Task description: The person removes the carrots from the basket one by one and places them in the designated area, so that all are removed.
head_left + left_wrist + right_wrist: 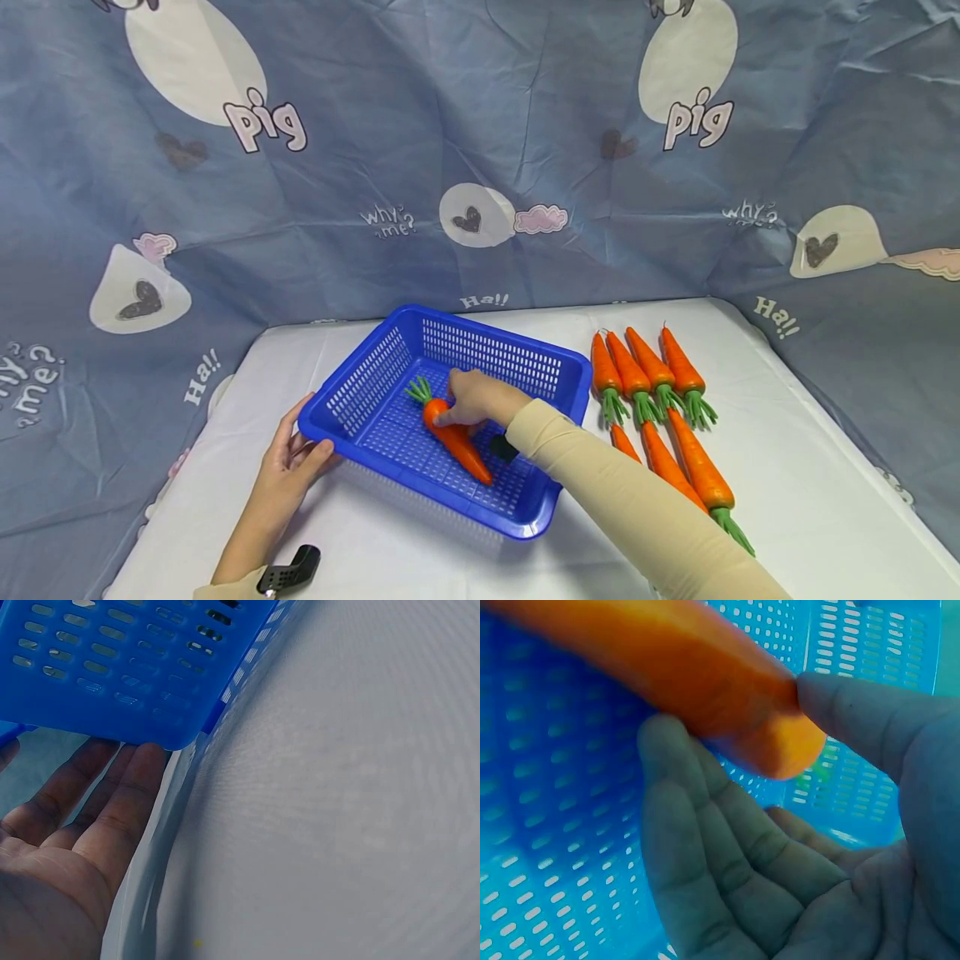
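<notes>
A blue plastic basket [420,483] with slotted walls sits at an angle on the white table. My left hand [288,467] holds its left corner, the thumb by the rim and the fingertips against the lower edge in the left wrist view. Inside the basket, an orange carrot [461,448] with a short green top lies slantwise, its tip towards the front right. My right hand [480,398] reaches in and pinches this carrot near its thick end. In the right wrist view the thumb is on one side of the carrot [690,667], the fingers on the other.
To the right of the basket, several carrots lie on the white tablecloth [795,500]: a back row [648,367] and a front group [701,467], partly hidden by the right sleeve [622,500]. A blue printed cloth [480,125] hangs behind and beside the table.
</notes>
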Tool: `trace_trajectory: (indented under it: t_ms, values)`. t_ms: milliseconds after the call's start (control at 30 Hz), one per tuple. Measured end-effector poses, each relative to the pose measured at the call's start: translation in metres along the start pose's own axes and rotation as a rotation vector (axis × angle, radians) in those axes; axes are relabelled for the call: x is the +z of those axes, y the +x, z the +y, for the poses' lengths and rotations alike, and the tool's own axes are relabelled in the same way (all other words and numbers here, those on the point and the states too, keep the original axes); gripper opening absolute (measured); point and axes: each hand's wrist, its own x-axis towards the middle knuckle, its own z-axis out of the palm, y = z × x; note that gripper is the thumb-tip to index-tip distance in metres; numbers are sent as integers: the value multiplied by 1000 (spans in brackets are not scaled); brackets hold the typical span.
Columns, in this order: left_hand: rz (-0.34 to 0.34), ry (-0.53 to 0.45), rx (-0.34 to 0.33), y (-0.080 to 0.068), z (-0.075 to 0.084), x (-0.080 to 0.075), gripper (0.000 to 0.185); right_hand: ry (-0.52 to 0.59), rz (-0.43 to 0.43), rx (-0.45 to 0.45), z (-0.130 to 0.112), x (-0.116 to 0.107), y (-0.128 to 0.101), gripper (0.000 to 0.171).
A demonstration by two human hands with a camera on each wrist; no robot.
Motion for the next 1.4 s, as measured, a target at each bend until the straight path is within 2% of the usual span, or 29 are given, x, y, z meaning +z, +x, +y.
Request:
trace_trajectory:
  t_ms: [133, 267, 367, 433, 633, 867, 1033, 1400]
  values:
    - [2, 30, -6, 0, 0, 0, 75, 129, -20, 10, 1, 1, 1, 39]
    - [6, 29, -5, 0, 1, 1, 75, 143, -28, -8, 4, -3, 0, 31]
    - [8, 13, -2, 0, 1, 1, 75, 72, -15, -40, 5, -8, -1, 28]
    - [11, 15, 0, 0, 2, 2, 75, -16, 0, -69, 5, -11, -1, 29]
    - [17, 37, -5, 0, 2, 2, 75, -238, 16, -193, 6, -17, -1, 48]
    - [14, 37, -1, 0, 1, 1, 75, -399, 0, -353, 7, -15, 0, 58]
    - [6, 36, -1, 0, 1, 0, 75, -434, -3, -391, 10, -12, -1, 56]
    - [3, 47, -17, 0, 2, 0, 74, -480, 59, -357, 12, -13, -2, 49]
